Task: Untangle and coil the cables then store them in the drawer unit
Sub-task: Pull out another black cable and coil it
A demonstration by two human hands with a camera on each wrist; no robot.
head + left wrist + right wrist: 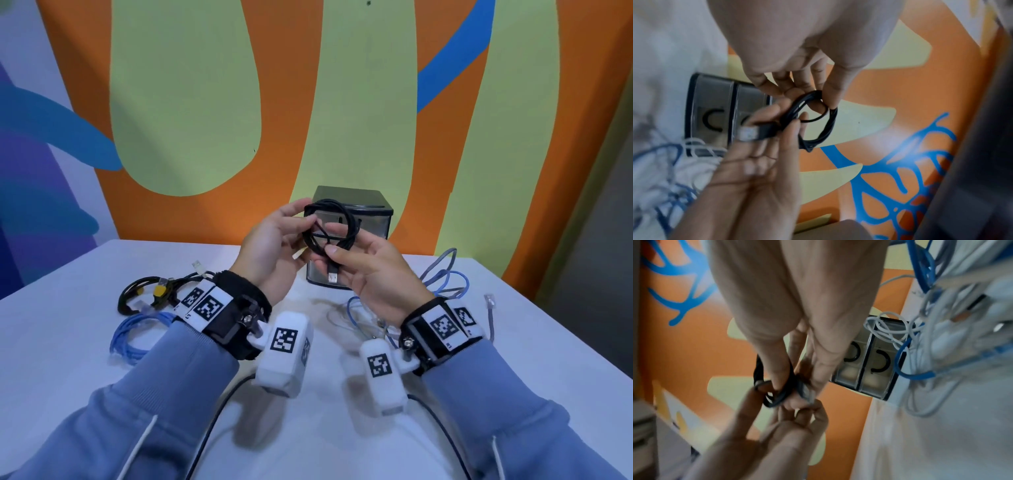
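- The wall (359, 102), painted orange with pale green shapes and blue lines, fills the upper half of the head view.
- The white table (513, 342) spreads across the lower half of the head view.
- The drawer unit (371, 219), a small dark box with see-through fronts, stands at the far edge of the table in the centre of the frame; both drawer fronts with curved black handles look shut in the right wrist view (869, 363).
- A loose tangle of blue, grey and white cables (442, 284) lies right of centre on the table, just beside the unit's foot.
- A coiled blue cable (132, 334) lies at the left of the frame, with a black cable with yellow plugs (150, 291) just above it.
- The left hand (274, 253) is raised in front of the drawer unit, thumb and fingertips curled and pinching the left side of the black cable's loop.
- The right hand (370, 267) faces it, thumb and fingers pinching the lower right part of the loop near the plug, the other fingers loosely spread.
- The black cable (334, 226) is wound into a small round coil, held in the air between both hands at centre frame, before the unit.
- Its metal USB plug (332, 277) hangs down from the coil against the right palm.
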